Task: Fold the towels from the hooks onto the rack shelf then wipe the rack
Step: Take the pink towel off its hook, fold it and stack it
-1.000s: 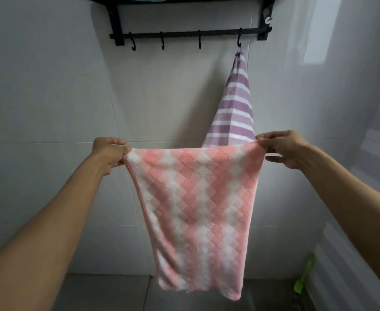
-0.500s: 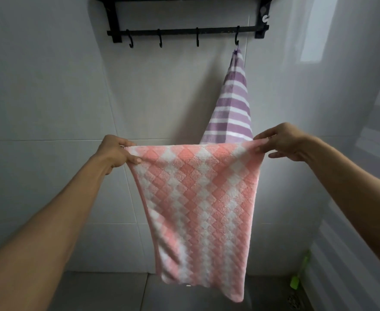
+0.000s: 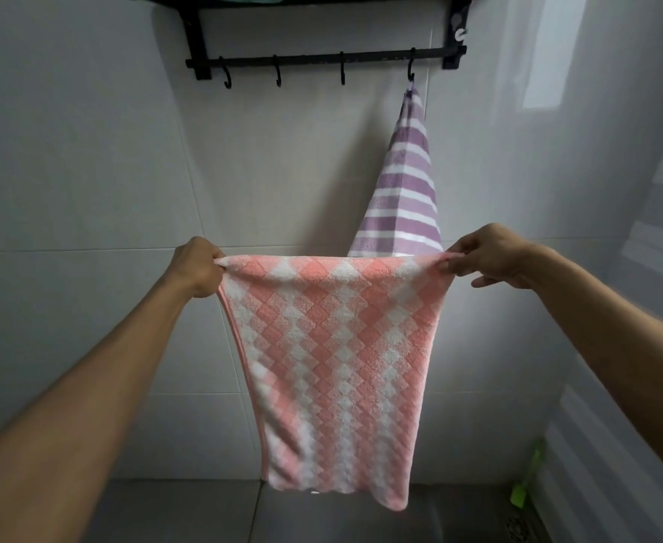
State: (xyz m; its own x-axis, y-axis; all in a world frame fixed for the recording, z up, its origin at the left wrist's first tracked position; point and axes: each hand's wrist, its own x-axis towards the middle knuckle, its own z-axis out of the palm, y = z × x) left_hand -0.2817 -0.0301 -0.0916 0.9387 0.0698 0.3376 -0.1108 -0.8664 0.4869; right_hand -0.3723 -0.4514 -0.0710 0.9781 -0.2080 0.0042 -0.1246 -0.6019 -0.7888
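The pink-and-white checked towel (image 3: 329, 366) hangs stretched between the left hand (image 3: 198, 268) at its upper left corner and the right hand (image 3: 486, 254) at its upper right. Behind it, against the tiled wall (image 3: 87, 170), the purple-and-white striped towel (image 3: 404, 194) hangs from the rightmost hook (image 3: 412, 70) of the black metal wall rack (image 3: 322, 60) above; the three hooks to its left are bare.

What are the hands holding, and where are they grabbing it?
The pink checked towel, by its two top corners: left hand on one, right hand on the other.
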